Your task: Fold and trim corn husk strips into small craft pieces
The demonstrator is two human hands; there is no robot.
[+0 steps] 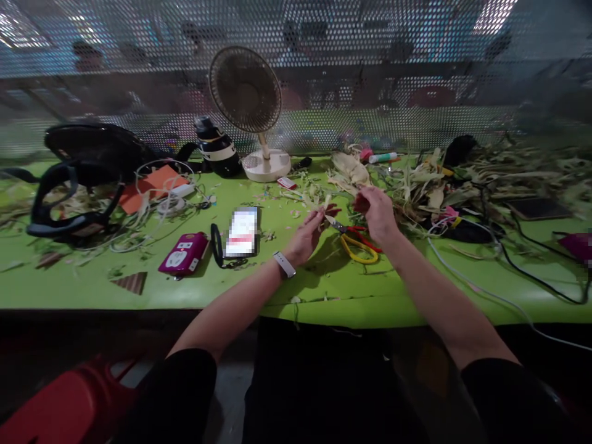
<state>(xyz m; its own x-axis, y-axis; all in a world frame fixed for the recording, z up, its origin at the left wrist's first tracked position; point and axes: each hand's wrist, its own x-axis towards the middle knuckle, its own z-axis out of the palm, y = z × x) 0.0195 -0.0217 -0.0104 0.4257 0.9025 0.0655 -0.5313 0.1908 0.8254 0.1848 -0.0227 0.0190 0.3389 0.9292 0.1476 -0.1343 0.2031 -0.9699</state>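
Note:
My left hand (306,239), with a pale band on the wrist, is closed in a pinch on a pale plant strip (327,202) that sticks up past the fingertips. To its right, my right hand (380,214) has its fingers curled together; what they hold, if anything, is hidden. Just beyond those fingers lies a heap of pale dried leaves (350,168). Between and below both hands rest scissors with yellow handles (359,251) and a red-handled tool (359,232), partly overlapping.
A fan (267,165) and a dark bottle (221,154) stand at the back. Leftward lie a phone (242,231), a purple device (185,254), white cables and orange paper (150,188). Leafy plant scraps (504,169) and cords cover the right side. A perforated screen (370,117) closes the far edge.

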